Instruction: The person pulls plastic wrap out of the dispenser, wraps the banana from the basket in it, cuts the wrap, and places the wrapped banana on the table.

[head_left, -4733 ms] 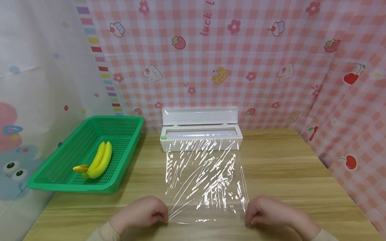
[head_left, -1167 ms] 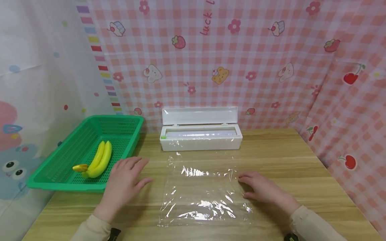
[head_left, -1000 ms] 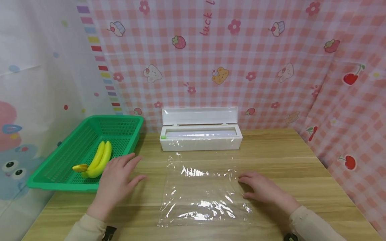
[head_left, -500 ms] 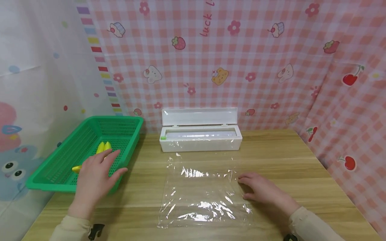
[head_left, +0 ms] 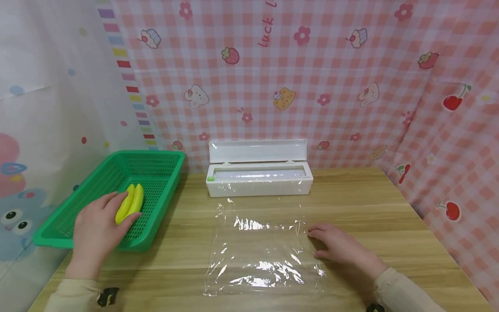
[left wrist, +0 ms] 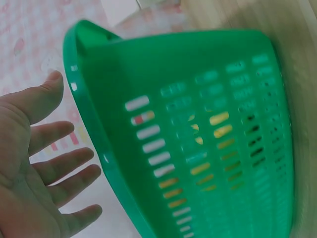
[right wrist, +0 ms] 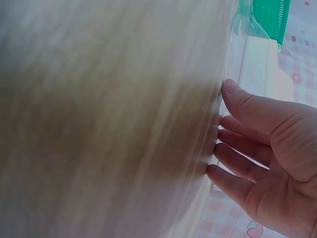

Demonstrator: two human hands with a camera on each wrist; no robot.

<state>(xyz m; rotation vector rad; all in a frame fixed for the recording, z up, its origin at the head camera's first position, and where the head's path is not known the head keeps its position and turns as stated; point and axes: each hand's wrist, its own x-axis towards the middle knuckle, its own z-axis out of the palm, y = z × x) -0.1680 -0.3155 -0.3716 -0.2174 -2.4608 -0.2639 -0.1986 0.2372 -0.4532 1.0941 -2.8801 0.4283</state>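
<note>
- The left hand (head_left: 95, 227) has let go of the clear film (head_left: 259, 260), whose near left corner it pinched 4.7 seconds ago; it has crossed leftward over the table (head_left: 358, 195) and is above the near edge of the green basket (head_left: 177, 173).
- Half a second ago it was by the basket's near right corner; the golden stem end of the yellow bananas (head_left: 134, 206), showing then, is now behind it.
- The right hand (head_left: 337, 245) has released the film's near right corner and sits farther from the table's near edge, beside the film's right side, fingers extended.
- The film, previously stretched between both hands, now lies down on the table.
</note>
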